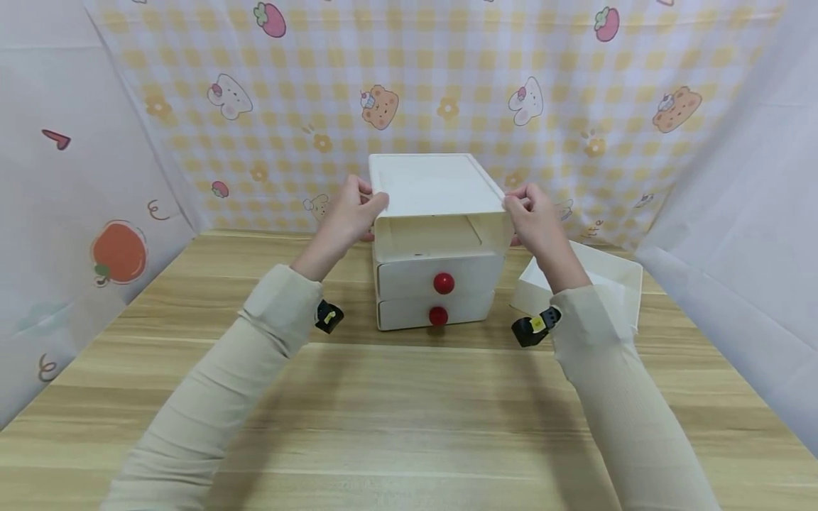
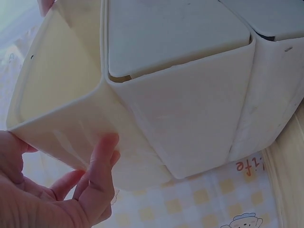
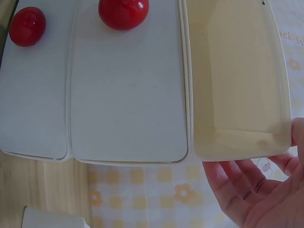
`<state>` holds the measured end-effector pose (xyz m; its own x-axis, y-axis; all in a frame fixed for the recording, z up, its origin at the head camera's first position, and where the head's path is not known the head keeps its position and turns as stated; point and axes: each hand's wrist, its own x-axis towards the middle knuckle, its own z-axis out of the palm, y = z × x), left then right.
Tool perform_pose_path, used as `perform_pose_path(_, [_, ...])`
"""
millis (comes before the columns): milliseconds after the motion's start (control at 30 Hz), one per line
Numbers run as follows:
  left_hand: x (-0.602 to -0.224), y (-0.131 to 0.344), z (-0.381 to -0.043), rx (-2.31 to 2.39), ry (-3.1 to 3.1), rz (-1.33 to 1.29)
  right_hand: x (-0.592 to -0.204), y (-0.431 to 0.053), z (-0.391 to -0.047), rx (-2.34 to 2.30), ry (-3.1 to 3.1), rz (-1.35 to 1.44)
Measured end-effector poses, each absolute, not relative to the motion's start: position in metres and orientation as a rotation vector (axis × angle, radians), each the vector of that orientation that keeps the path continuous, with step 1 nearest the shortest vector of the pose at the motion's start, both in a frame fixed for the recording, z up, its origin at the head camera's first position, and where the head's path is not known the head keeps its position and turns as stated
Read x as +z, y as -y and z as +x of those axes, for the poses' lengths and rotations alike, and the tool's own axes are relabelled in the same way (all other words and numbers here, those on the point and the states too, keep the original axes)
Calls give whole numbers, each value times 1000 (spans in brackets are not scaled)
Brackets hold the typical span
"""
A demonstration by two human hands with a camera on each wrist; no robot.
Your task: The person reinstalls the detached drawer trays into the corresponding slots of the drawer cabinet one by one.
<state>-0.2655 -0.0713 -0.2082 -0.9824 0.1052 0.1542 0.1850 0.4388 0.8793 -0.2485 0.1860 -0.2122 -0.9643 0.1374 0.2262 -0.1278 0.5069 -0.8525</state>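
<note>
A white drawer unit (image 1: 441, 277) stands at the back of the table, its two lower drawers fronted by red knobs (image 1: 444, 283). On top of them sits an open-fronted white casing (image 1: 434, 186) with no drawer inside. My left hand (image 1: 351, 213) grips its left side, thumb at the top front corner; the left wrist view shows fingers (image 2: 102, 161) along the side wall. At the opposite corner my right hand (image 1: 533, 216) holds the right side, thumb at the top edge and fingers (image 3: 242, 183) against the side wall in the right wrist view.
A loose white drawer (image 1: 629, 284) lies on the wooden table (image 1: 409, 411) at the right, partly behind my right forearm. A checked cloth backdrop (image 1: 447, 71) hangs behind the unit, and white cloth walls (image 1: 64, 213) close off both sides.
</note>
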Motion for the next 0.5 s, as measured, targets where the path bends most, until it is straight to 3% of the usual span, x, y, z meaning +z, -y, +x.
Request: perform_pose_path(500, [-209, 73, -267, -1616, 2599, -240, -238, -218, -214, 1432, 2514, 37])
